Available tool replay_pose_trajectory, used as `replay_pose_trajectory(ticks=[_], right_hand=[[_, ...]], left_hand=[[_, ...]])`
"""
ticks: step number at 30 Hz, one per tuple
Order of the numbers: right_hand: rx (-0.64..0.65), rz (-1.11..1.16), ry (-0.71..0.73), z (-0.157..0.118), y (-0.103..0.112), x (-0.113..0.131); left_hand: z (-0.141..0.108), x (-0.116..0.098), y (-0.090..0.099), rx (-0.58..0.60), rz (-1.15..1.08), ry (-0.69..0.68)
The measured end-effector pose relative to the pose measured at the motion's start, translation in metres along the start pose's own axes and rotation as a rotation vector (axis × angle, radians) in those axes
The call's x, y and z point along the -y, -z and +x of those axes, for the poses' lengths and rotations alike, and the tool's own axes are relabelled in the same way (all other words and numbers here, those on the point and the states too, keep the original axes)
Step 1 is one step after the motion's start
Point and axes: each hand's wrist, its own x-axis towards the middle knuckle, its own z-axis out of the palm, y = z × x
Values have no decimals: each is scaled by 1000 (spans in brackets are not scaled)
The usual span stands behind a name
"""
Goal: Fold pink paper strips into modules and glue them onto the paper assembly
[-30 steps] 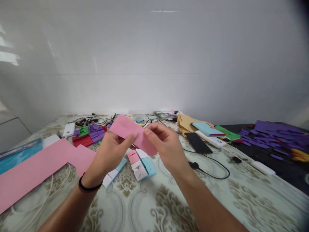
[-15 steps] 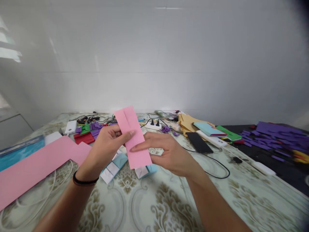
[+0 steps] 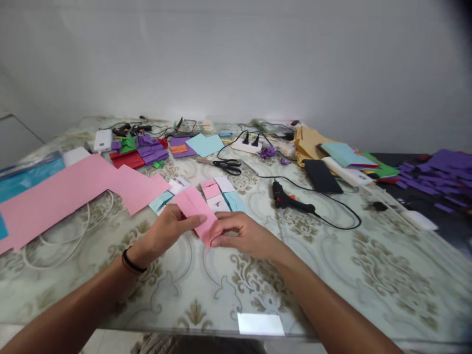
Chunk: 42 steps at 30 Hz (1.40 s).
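Observation:
A strip of pink paper (image 3: 195, 206) is held tilted above the table between both hands. My left hand (image 3: 171, 227) pinches its left edge, thumb on the front. My right hand (image 3: 241, 232) grips the lower right end, where the paper bends between thumb and fingers. Just behind the strip lie small folded pieces in pink, white and light blue: one folded set (image 3: 221, 195) to the right and a light blue piece (image 3: 161, 201) to the left. A large pink sheet (image 3: 66, 196) spreads across the left side of the table.
Black scissors (image 3: 229, 166) lie beyond the hands, and a glue gun (image 3: 291, 199) with a cord rests to the right. A black phone (image 3: 323, 176), a white power strip (image 3: 246, 145), purple paper strips (image 3: 438, 172) and folded coloured papers (image 3: 147, 150) are around the patterned table (image 3: 199, 300).
The view has tipped downward, showing more table, the scissors and the glue gun. The pink strip is lower and leans more, and my right hand now bends its lower end.

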Motion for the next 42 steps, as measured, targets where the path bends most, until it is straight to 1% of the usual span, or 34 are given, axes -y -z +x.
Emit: replay_pose_trajectory(ticks=[3,6,9,11,15,18,23,26,30,33,35,39,42], right_hand=[[-142,116,-66,-5,-5,-7],[-248,267,-130,-11,-11,-10],[-312,331,-163,-15,-16,-10],[-350,341,-177,-17,-19,-9],[-399,333,-153,-19,-23,-10],[-402,332,-158,-20,-25,-11],[-398,323,-188,-18,-24,-10],[-413,327,-193,-17,-24,-10],[-425,357,-204,-17,-25,-11],[-423,400,-220,-17,-26,-10],[-393,435,-239,-16,-24,-8],[-257,465,-272,-16,-20,-6],[-245,492,-290,-16,-19,-8]], left_hand=[[-4,6,-1,-47,-5,21],[-7,9,-7,-74,-29,75],[-9,11,-15,-101,-49,124],[-10,11,-18,-102,-23,141],[-14,9,-20,-93,57,104],[-17,9,-19,-80,93,66],[-16,9,-19,-94,135,30],[-16,10,-19,-99,152,51],[-16,9,-19,-108,164,122],[-17,11,-20,-107,171,123],[-17,13,-19,-150,177,92],[-17,19,-16,-279,130,44],[-17,21,-15,-265,67,61]])
